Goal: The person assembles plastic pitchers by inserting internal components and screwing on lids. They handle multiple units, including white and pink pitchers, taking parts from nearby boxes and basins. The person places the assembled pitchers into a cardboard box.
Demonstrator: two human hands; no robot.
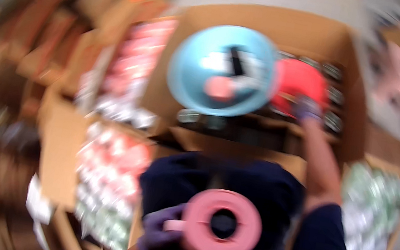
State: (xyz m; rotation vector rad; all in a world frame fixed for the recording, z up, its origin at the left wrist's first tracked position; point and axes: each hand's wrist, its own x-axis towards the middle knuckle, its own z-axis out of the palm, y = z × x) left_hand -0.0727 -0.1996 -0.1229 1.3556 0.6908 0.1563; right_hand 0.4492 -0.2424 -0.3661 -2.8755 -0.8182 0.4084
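My left hand [160,228], in a greyish-purple glove, is closed round the handle of a pink jug [249,225]. The jug is held close to my body, with its round top and a dark round centre facing up. My right arm stretches forward over a large cardboard box, and my gloved right hand [308,108] is at the near edge of a red round bowl [301,81]. Motion blur hides its fingers. Left of that bowl is a light-blue basin [186,82] with a pink round piece [219,88], a black piece [236,60] and whitish items inside.
The large cardboard box [261,18] holds several dark-and-clear round items [337,97] beside the red bowl. Boxes of pink and clear wrapped pieces [114,158] stand at the left. Another box holds pale green and white wrapped pieces [370,208] at the right. More cartons are blurred at far left.
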